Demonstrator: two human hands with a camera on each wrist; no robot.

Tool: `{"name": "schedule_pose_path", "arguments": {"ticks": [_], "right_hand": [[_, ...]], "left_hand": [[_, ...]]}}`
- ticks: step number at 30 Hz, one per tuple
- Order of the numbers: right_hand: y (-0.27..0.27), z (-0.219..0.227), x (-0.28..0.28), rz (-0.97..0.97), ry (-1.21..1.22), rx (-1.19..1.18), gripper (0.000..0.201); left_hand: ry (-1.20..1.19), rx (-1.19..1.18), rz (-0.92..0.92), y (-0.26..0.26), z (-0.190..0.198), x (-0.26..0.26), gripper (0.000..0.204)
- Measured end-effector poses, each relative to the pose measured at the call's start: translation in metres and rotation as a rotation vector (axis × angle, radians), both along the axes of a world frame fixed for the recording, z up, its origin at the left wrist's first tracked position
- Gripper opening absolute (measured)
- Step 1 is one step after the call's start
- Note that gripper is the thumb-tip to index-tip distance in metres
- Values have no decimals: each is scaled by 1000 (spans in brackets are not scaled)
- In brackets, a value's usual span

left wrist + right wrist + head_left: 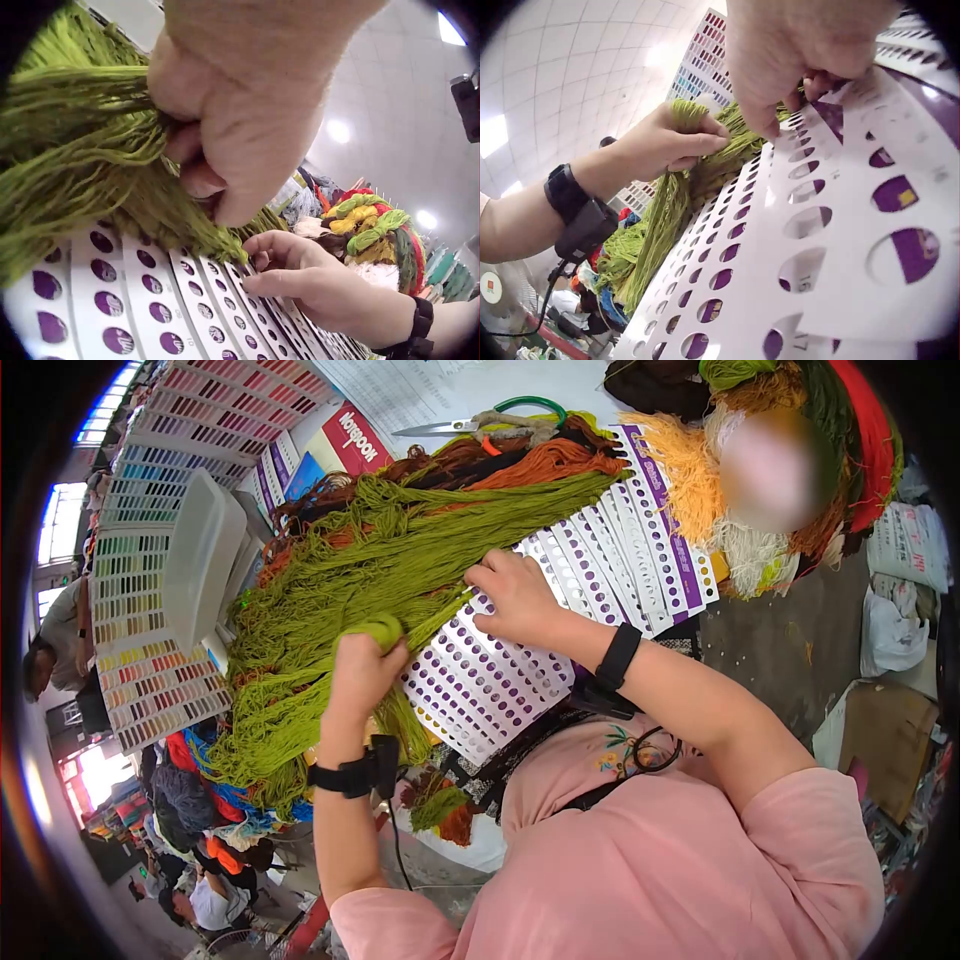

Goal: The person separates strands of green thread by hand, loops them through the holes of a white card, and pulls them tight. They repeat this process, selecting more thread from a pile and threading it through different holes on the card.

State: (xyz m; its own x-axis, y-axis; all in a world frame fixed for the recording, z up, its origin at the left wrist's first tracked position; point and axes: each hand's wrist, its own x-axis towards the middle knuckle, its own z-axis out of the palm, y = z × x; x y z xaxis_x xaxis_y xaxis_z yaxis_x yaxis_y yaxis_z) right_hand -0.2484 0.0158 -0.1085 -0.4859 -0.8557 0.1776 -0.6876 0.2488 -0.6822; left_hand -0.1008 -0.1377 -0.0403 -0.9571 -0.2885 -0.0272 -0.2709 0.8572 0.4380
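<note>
Long olive-green yarn (400,530) lies across the punched white cards (480,680), over rust and dark brown yarn. The left hand (362,668) curls round a bunch of the green strands, with a loop of yarn over its knuckles; loose strands hang below it. To its right, the right hand (520,600) pinches the green yarn near the edge of a card. In the left wrist view the right hand's (315,281) thumb and forefinger meet at the yarn's end. Purple shows through the round holes of the cards (727,255) in the right wrist view.
Scissors with green handles (445,428) lie behind the yarn, near a red notebook (352,440). A colour chart (140,575) and a white plastic tray (200,560) stand at left. Mixed yarn bundles (860,450) sit at the back right.
</note>
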Motion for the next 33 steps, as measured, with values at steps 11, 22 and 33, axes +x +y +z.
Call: {"name": "schedule_pose_path", "arguments": {"ticks": [11, 22, 33], "right_hand": [[0, -1, 1, -6, -2, 18, 39], [-5, -1, -8, 5, -139, -18, 36], [-4, 2, -2, -21, -51, 66, 36]], "left_hand": [[204, 1138, 821, -32, 37, 62, 16], [122, 269, 286, 38, -44, -26, 15], [-198, 189, 165, -26, 26, 41, 12]]}}
